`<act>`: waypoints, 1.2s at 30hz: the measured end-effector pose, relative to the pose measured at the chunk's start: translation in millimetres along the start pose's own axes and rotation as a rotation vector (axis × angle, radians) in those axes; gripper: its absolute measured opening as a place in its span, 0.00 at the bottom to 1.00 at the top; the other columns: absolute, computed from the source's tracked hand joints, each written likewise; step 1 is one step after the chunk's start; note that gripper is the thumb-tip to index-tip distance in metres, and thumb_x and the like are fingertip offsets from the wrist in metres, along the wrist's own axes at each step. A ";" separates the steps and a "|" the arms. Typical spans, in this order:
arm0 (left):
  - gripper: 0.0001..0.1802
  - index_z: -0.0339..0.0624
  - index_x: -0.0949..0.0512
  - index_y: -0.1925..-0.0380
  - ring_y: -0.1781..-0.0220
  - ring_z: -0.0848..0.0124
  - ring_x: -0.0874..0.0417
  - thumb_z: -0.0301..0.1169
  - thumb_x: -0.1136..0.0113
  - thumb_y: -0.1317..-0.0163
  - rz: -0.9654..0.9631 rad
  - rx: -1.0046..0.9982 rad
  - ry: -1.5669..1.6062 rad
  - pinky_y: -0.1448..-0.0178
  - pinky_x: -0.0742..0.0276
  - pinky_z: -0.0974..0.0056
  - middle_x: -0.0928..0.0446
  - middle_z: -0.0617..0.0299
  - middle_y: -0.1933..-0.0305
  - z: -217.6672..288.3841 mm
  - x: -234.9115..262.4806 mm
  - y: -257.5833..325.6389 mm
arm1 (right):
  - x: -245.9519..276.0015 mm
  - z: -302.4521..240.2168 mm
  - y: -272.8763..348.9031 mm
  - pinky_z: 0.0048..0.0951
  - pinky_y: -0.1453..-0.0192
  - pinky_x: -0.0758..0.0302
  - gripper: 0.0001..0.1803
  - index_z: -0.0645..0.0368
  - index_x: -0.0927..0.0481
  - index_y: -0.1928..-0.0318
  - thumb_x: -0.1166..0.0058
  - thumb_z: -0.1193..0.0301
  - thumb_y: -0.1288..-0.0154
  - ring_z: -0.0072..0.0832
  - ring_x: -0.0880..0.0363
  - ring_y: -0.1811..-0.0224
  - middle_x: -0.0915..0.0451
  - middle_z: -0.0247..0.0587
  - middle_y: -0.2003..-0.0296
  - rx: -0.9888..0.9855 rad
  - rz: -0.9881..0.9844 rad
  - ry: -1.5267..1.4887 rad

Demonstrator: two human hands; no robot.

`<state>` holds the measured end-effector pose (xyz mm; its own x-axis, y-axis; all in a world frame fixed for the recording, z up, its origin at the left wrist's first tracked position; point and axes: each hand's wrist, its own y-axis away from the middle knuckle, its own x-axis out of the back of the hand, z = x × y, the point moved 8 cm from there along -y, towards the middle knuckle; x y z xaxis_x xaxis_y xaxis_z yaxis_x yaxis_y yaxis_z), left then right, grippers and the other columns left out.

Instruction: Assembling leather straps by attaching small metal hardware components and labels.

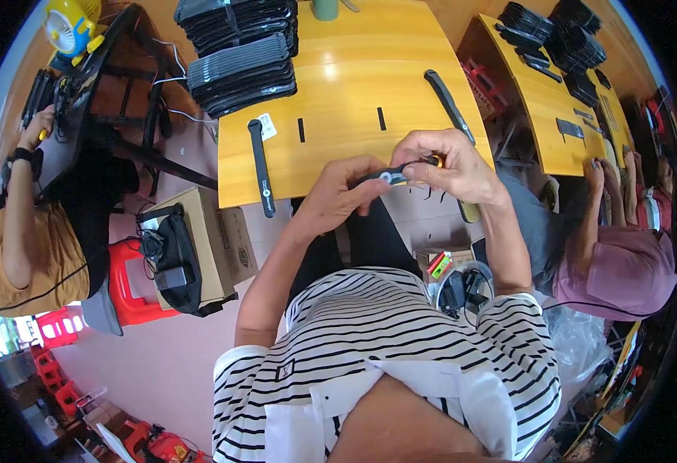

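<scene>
My left hand (332, 196) is closed on one end of a dark strap (377, 177) with a white ring mark, just above the table's front edge. My right hand (459, 168) pinches the strap's other end. Within its fingers shows a small tool (434, 160) with orange and black on it, mostly hidden, so its kind is unclear. A similar black strap (260, 170) lies on the table to the left, beside a white label (268, 126). Another black strap (448, 104) lies to the right. Between them are two short black strips (301, 130).
Tall stacks of black straps (238, 73) stand at the back left of the yellow table (338, 85), near a green cup (325, 9). A bin (462, 292) with black parts sits by my right side. Co-workers sit left and right; a carton (219, 239) stands left.
</scene>
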<state>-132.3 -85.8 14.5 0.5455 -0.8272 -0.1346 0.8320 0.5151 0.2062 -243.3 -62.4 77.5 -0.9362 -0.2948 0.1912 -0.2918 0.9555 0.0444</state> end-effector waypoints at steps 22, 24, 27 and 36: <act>0.06 0.37 0.23 0.75 0.81 0.81 0.27 0.29 0.39 0.45 0.685 0.018 0.136 0.77 0.30 0.76 0.26 0.66 0.81 -106.2 192.0 -49.9 | 79.2 205.9 -78.1 0.16 0.84 0.40 0.07 0.61 0.23 0.78 0.36 0.75 0.52 0.15 0.36 0.87 0.27 0.32 0.85 -0.311 0.659 -0.294; 0.08 0.37 0.23 0.76 0.81 0.79 0.27 0.31 0.38 0.47 0.722 0.035 0.021 0.76 0.30 0.74 0.26 0.65 0.82 -109.9 201.7 -60.6 | 87.8 215.2 -88.0 0.16 0.85 0.42 0.06 0.61 0.24 0.78 0.38 0.76 0.51 0.15 0.36 0.87 0.28 0.31 0.85 -0.308 0.700 -0.201; 0.12 0.36 0.23 0.79 0.80 0.74 0.25 0.35 0.37 0.49 0.838 0.107 -0.259 0.73 0.30 0.67 0.26 0.61 0.83 -110.8 211.1 -66.1 | 96.2 223.6 -96.3 0.18 0.84 0.41 0.06 0.60 0.24 0.79 0.40 0.76 0.49 0.16 0.35 0.86 0.28 0.31 0.85 -0.298 0.788 -0.036; 0.15 0.38 0.25 0.85 0.83 0.73 0.29 0.38 0.37 0.51 1.046 0.112 -0.630 0.75 0.34 0.64 0.29 0.64 0.86 -91.9 210.6 -65.9 | 99.1 209.8 -88.7 0.35 0.69 0.29 0.10 0.64 0.21 0.78 0.39 0.69 0.53 0.35 0.25 0.79 0.25 0.46 0.84 -0.352 0.918 0.281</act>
<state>-62.9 -273.2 -116.6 0.7753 -0.0066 0.6316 -0.0080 0.9998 0.0202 -351.3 -179.4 -113.2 -0.6767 0.5239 0.5173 0.6315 0.7743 0.0420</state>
